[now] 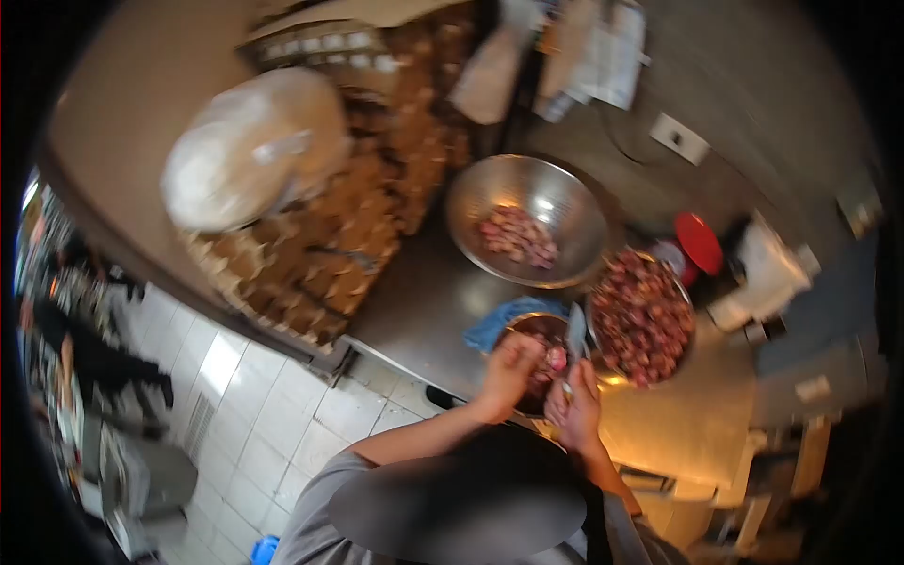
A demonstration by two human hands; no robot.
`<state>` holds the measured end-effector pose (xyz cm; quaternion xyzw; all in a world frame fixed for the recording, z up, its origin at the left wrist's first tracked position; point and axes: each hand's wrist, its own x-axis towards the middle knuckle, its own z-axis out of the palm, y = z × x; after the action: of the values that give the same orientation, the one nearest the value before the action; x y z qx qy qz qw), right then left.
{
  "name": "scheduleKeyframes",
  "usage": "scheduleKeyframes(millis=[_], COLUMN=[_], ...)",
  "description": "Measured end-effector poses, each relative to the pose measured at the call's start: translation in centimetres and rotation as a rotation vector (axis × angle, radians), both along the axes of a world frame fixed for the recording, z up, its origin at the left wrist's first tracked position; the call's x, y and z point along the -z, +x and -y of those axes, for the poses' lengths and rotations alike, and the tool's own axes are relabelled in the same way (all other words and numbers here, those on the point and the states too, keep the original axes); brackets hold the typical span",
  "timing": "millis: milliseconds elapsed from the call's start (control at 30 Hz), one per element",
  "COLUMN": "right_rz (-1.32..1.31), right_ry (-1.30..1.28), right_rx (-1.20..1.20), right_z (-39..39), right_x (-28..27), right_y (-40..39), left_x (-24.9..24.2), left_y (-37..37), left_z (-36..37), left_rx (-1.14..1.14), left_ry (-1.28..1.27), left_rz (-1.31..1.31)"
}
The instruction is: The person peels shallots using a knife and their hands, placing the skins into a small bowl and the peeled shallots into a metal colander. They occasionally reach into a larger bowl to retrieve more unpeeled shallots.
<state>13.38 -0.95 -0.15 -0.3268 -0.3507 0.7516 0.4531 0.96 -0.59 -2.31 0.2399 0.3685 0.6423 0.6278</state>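
My right hand [577, 410] is closed round the handle of a knife [576, 330], its blade pointing up and away from me. Beside it, my left hand [508, 377] pinches a small pinkish shallot [556, 359] close to the blade. Both hands are over a bowl [532, 405] with reddish shallots or skins in it, partly hidden by my fingers. Just right of the knife stands a bowl heaped with unpeeled red shallots [640, 320]. Farther back, a steel colander [461, 202] contains peeled pink shallots [518, 235].
A blue cloth or bag [499, 320] lies behind the near bowl. To the left are stacked cardboard egg trays [320, 254] with a full white plastic bag [259, 151] on top. A red lid [698, 243] stands behind the shallots. The metal counter's edge [391, 361] borders a tiled floor [273, 395].
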Motion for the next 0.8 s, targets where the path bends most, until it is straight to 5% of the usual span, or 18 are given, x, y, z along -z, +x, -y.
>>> scheduleKeyframes(millis=[67, 167, 367, 533, 667, 800], right_rz=[-0.014, -0.006, 0.199, 0.256, 0.215, 0.178], right_ry=[-0.042, -0.048, 0.101, 0.254, 0.174, 0.067], right_rx=[0.028, 0.075, 0.215, 0.133, 0.162, 0.235], right_z=[-0.2, -0.3, -0.4, -0.1, -0.3, -1.3], right_x=[-0.7, -1.1, 0.9, 1.6, 1.5, 1.2], right_y=[0.0, 0.5, 0.8, 0.6, 0.7, 1.7], left_x=[-2.0, 1.4, -1.9, -0.9, -1.2, -1.4], left_y=[-0.6, -0.2, -0.1, -0.1, -0.4, -1.1], left_z=[0.0, -1.3, -0.3, -0.9, -0.9, -0.4], left_rx=[0.03, -0.137, 0.109, 0.24, 0.247, 0.346], left_ry=[-0.06, 0.164, 0.005, 0.107, 0.12, 0.017], left_rz=[-0.021, -0.377, -0.092, -0.187, -0.231, -0.012])
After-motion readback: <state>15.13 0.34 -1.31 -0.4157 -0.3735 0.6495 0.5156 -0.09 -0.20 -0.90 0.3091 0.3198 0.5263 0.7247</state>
